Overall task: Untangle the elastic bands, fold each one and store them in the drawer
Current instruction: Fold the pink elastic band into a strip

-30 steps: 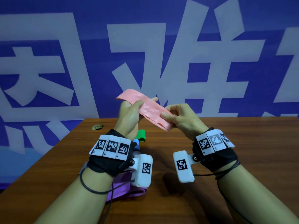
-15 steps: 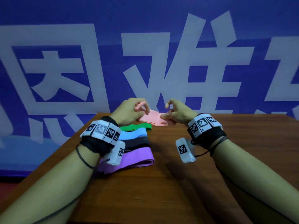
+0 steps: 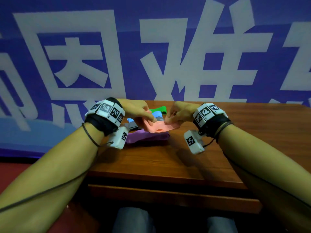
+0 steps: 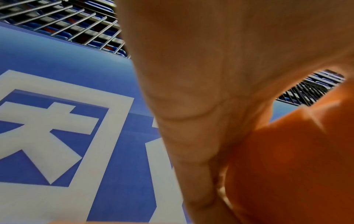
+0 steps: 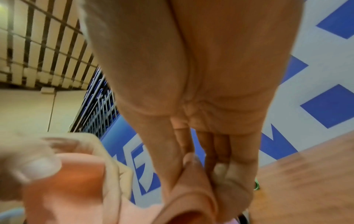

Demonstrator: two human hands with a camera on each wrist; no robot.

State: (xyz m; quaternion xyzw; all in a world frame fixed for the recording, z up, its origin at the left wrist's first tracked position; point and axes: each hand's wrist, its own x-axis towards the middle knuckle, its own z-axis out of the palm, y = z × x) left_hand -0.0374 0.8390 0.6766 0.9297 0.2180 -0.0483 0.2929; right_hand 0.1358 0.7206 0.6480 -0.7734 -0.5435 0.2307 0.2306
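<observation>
Head view showed both hands pinching the pink band [image 3: 158, 127] near the table's [image 3: 168, 162] far edge, over the purple band [image 3: 146, 137]. Left hand [image 3: 139, 111] gripped its left end with curled fingers; right hand [image 3: 180, 113] pinched its right end between thumb and fingertips.

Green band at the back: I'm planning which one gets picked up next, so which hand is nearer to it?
Left, narrowly. The left hand sits just left of the green band; the right hand is a little farther to its right. Both pinch the pink band.
</observation>
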